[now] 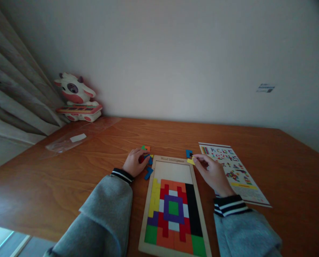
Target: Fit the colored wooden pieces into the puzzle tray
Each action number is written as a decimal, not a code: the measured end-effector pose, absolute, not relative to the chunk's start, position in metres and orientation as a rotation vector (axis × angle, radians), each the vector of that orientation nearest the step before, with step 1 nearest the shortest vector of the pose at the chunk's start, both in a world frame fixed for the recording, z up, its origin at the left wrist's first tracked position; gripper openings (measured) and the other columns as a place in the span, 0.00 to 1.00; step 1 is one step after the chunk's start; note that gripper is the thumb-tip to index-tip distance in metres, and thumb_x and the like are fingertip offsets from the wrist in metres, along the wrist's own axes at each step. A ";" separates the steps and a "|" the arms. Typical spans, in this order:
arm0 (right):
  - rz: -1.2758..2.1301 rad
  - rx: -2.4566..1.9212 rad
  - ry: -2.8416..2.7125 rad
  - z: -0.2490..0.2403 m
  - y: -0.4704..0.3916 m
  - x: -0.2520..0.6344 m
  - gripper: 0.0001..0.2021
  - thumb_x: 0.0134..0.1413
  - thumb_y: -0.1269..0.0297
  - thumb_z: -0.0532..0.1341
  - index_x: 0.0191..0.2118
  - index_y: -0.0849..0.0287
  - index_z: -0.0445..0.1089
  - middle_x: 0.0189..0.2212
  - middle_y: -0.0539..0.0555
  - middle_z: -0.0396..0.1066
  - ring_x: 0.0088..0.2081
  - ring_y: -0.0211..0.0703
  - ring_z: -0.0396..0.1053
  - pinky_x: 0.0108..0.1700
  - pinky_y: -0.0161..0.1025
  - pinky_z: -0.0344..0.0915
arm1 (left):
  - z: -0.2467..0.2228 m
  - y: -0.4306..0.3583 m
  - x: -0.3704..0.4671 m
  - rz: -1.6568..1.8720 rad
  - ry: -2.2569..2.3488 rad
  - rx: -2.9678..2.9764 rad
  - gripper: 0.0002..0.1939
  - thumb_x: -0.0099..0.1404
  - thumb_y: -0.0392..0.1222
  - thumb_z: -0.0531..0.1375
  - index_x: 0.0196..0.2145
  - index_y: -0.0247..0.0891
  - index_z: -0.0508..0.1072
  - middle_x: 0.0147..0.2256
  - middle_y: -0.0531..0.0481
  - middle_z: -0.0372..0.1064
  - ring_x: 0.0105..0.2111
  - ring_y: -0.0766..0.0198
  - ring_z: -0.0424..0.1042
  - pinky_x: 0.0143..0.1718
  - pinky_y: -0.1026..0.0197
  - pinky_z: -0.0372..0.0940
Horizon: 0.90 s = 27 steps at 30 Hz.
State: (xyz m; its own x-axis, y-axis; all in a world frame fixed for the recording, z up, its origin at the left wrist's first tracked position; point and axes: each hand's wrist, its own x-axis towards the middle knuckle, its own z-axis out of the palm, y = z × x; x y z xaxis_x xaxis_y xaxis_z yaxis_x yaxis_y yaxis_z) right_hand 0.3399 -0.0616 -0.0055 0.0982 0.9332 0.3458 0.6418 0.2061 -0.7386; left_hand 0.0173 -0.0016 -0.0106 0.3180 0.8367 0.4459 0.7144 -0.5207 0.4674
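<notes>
My right hand [211, 175]: fingers closed on a yellow piece [190, 161] at the upper right corner of the puzzle board [172, 171]. My left hand [134, 162]: among loose pieces [148, 174] left of it; grip cannot be determined.

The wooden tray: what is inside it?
Inside the tray lie yellow, black, orange, red, purple and green pieces; pale floor shows beyond them. Beneath the pieces, the floor is covered and cannot be seen.
</notes>
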 end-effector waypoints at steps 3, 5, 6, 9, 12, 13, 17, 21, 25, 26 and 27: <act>0.525 -1.434 -1.652 -0.002 -0.064 0.329 0.15 0.58 0.52 0.60 0.43 0.56 0.74 0.36 0.56 0.78 0.37 0.48 0.75 0.42 0.45 0.71 | -0.007 -0.005 0.020 1.079 1.420 2.440 0.15 0.64 0.44 0.59 0.47 0.38 0.74 0.44 0.41 0.73 0.45 0.51 0.71 0.50 0.47 0.64; 0.631 -1.360 -1.638 -0.001 -0.067 0.319 0.14 0.56 0.51 0.62 0.41 0.56 0.73 0.36 0.56 0.78 0.38 0.48 0.75 0.42 0.45 0.71 | -0.002 -0.012 0.026 1.111 1.293 2.453 0.14 0.66 0.43 0.58 0.48 0.39 0.73 0.45 0.42 0.73 0.47 0.53 0.70 0.51 0.49 0.64; 0.692 -1.322 -1.622 -0.001 -0.068 0.313 0.14 0.56 0.51 0.62 0.40 0.57 0.73 0.36 0.56 0.78 0.38 0.47 0.75 0.41 0.44 0.72 | 0.000 -0.016 0.030 1.101 1.204 2.455 0.14 0.67 0.43 0.58 0.48 0.39 0.73 0.45 0.42 0.74 0.46 0.54 0.71 0.51 0.50 0.65; 0.864 -1.223 -1.574 0.000 -0.073 0.297 0.13 0.54 0.52 0.64 0.37 0.57 0.72 0.34 0.55 0.78 0.35 0.45 0.76 0.38 0.42 0.73 | 0.006 -0.029 0.043 1.020 0.982 2.454 0.19 0.66 0.47 0.60 0.52 0.40 0.71 0.43 0.44 0.76 0.43 0.57 0.73 0.48 0.54 0.68; 0.970 -1.153 -1.555 0.002 -0.079 0.285 0.12 0.53 0.54 0.66 0.36 0.57 0.72 0.30 0.52 0.77 0.31 0.42 0.76 0.36 0.40 0.74 | 0.008 -0.037 0.053 0.966 0.796 2.465 0.18 0.65 0.48 0.61 0.50 0.40 0.73 0.41 0.45 0.77 0.40 0.59 0.74 0.45 0.56 0.69; 0.984 -1.137 -1.559 0.003 -0.081 0.283 0.11 0.53 0.55 0.66 0.36 0.57 0.72 0.30 0.52 0.77 0.31 0.42 0.76 0.36 0.40 0.74 | 0.008 -0.039 0.054 0.963 0.762 2.464 0.15 0.66 0.47 0.60 0.48 0.39 0.74 0.39 0.45 0.77 0.39 0.59 0.74 0.45 0.56 0.69; 1.003 -1.120 -1.602 0.005 -0.085 0.278 0.10 0.54 0.55 0.65 0.36 0.56 0.75 0.34 0.53 0.78 0.36 0.44 0.77 0.41 0.43 0.75 | 0.011 -0.041 0.054 0.904 0.727 2.423 0.11 0.69 0.45 0.56 0.38 0.40 0.78 0.36 0.44 0.77 0.39 0.59 0.74 0.44 0.55 0.69; 0.947 -1.127 -1.631 0.003 -0.084 0.279 0.11 0.55 0.54 0.64 0.37 0.55 0.74 0.35 0.54 0.79 0.37 0.45 0.77 0.41 0.44 0.74 | 0.012 -0.043 0.053 0.894 0.712 2.412 0.12 0.67 0.44 0.57 0.43 0.39 0.76 0.40 0.41 0.77 0.42 0.56 0.74 0.47 0.52 0.68; 0.633 -1.281 -1.632 0.002 -0.076 0.296 0.13 0.57 0.53 0.61 0.41 0.56 0.73 0.34 0.56 0.78 0.34 0.46 0.75 0.38 0.43 0.72 | 0.005 -0.035 0.047 0.977 0.919 2.485 0.12 0.66 0.43 0.57 0.45 0.40 0.75 0.44 0.41 0.75 0.45 0.55 0.72 0.51 0.50 0.66; 0.520 -1.345 -1.600 0.001 -0.073 0.303 0.14 0.58 0.53 0.59 0.44 0.56 0.72 0.36 0.56 0.77 0.35 0.46 0.75 0.38 0.43 0.71 | 0.002 -0.030 0.044 0.985 1.002 2.506 0.13 0.66 0.44 0.58 0.47 0.40 0.74 0.46 0.41 0.74 0.47 0.54 0.71 0.53 0.49 0.64; 0.429 -1.412 -1.593 0.000 -0.069 0.312 0.15 0.60 0.54 0.58 0.47 0.55 0.71 0.37 0.57 0.77 0.35 0.47 0.74 0.39 0.44 0.70 | 0.000 -0.025 0.040 0.987 1.096 2.523 0.15 0.65 0.44 0.59 0.48 0.40 0.74 0.49 0.41 0.72 0.50 0.52 0.70 0.54 0.47 0.63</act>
State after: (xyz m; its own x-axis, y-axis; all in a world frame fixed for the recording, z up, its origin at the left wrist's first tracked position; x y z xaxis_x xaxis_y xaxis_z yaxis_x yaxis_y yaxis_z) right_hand 0.3117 -0.0694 -0.0002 0.0965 0.9095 0.4044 0.5836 0.2774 -0.7632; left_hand 0.0402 -0.0254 -0.0002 0.4970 0.7131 0.4944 0.5662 -0.6983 0.4379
